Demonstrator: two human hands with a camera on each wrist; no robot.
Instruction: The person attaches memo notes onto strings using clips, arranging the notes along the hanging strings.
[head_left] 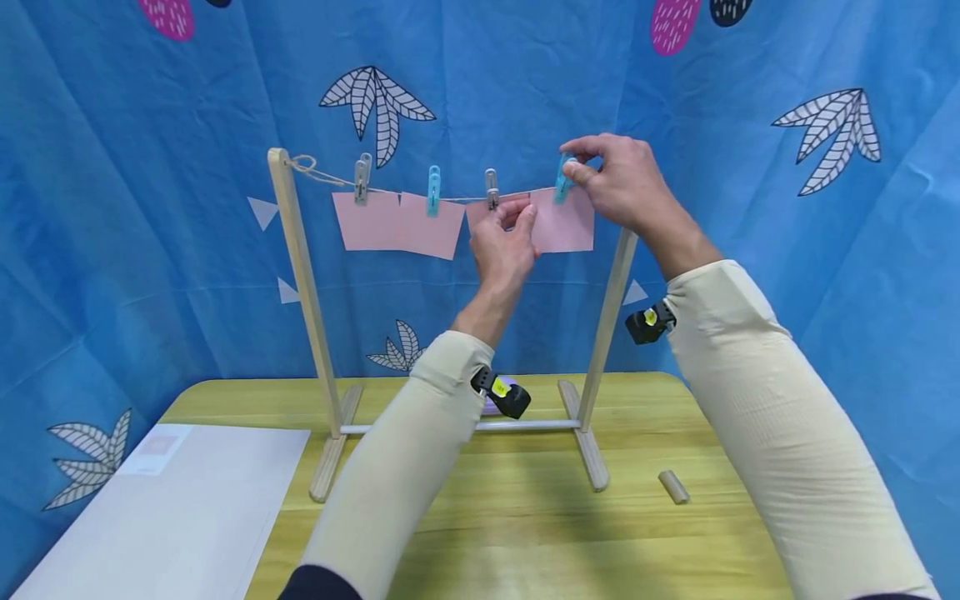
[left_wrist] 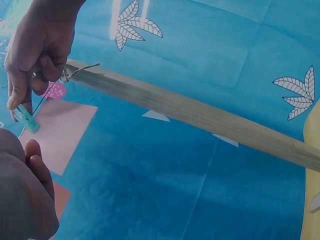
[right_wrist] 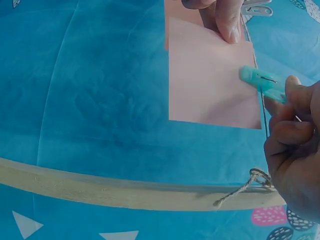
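My right hand pinches a light-blue clothespin between thumb and finger. Its jaws sit over the top edge of a pink square of paper, at the string. With thumb and fingers, my left hand pinches that same paper near its upper left corner. Just behind the left fingers, another pink paper hangs from a clear clothespin, partly hidden. Farther left, two more pink papers hang with overlapping edges, one under a clear clothespin, the other under a blue one.
The string runs between two wooden posts joined low down by a white rod. White sheets lie at the table's left. A short wooden piece lies at right. Something purple shows behind the left wrist. Blue cloth hangs behind.
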